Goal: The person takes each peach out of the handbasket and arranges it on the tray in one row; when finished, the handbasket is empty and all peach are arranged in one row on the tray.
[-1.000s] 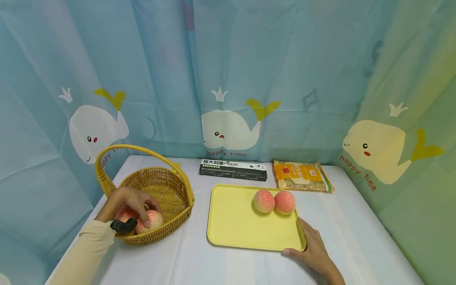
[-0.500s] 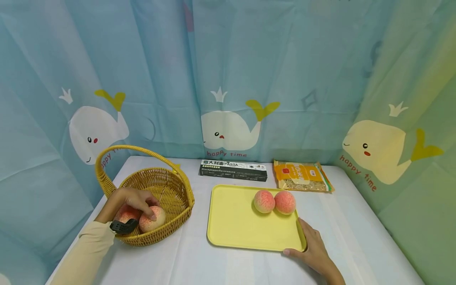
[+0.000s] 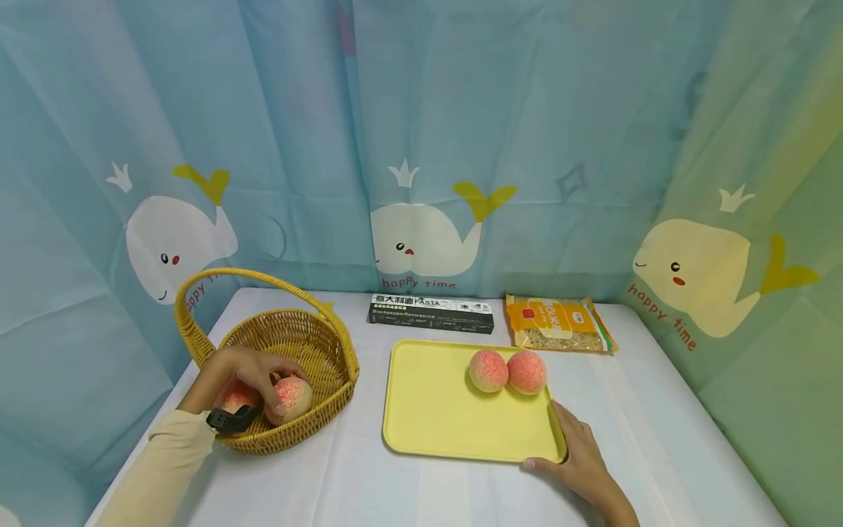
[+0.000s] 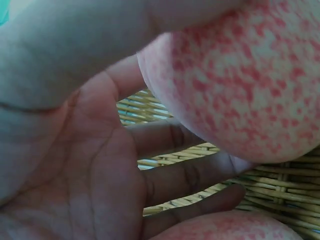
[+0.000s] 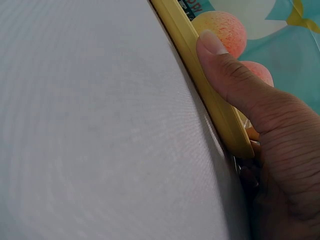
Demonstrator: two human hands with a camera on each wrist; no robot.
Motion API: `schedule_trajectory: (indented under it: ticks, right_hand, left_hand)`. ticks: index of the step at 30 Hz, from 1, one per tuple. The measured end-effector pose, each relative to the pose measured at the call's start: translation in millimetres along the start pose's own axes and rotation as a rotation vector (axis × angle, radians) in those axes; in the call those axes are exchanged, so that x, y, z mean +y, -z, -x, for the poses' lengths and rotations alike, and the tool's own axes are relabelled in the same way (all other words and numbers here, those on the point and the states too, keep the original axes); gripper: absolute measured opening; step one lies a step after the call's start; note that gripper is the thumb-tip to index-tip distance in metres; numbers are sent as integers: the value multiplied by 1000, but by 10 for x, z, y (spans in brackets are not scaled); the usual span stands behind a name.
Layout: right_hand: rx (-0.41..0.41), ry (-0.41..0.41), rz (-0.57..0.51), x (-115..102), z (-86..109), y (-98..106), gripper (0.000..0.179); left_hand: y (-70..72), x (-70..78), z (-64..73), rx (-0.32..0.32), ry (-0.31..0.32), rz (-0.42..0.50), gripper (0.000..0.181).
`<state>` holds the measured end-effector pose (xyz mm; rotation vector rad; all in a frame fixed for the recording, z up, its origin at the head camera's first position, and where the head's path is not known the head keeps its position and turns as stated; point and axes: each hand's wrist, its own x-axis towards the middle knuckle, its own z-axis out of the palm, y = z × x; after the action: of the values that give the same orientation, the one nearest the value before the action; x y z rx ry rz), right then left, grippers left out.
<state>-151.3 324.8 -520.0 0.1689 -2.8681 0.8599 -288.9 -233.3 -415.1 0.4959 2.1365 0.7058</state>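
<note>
Inside the wicker basket at the left, my left hand holds a pink-speckled peach, thumb on one side and fingers on the other. The left wrist view shows that peach close up, the fingers spread under it above the woven bottom. A second peach lies beside it, partly hidden by the wrist. My right hand grips the near right corner of the yellow tray, thumb along its near edge, as the right wrist view also shows. Two peaches, one touching the other, rest at the tray's far right.
Behind the tray lie a black-and-white pasta box and an orange food packet. The basket's tall handle arches over its opening. A blue curtain with whale prints closes off the back and sides of the white-covered table.
My left hand's peach has shifted slightly right inside the basket, away from the other peach there. The right hand, the tray and its peaches have stayed in place.
</note>
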Motion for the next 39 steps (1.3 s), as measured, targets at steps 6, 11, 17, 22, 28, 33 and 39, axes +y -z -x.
schedule_trajectory:
  ticks: [6, 11, 17, 22, 28, 33, 39]
  right_hand:
    - [10, 11, -3, -6, 6, -3, 114]
    - [19, 24, -2, -8, 19, -12, 113]
    - [9, 13, 4, -1, 26, -11, 114]
    - [20, 30, 0, -4, 17, -9, 113]
    - [3, 13, 9, -18, 17, 21, 113]
    - [4, 12, 16, -16, 16, 24, 114]
    - [28, 43, 8, -15, 14, 12, 113]
  left_hand:
    - [-26, 49, 11, 25, 26, -25, 61]
    - [-63, 40, 44, 67, 14, -31, 57]
    - [-81, -2, 97, 159, -80, -64, 59]
    - [-81, -33, 126, 182, -218, 17, 60]
    - [-109, -39, 146, 215, -312, 92, 57]
    - [-162, -4, 171, 246, -307, 128, 59]
    - [-199, 73, 186, 259, -371, 118, 55]
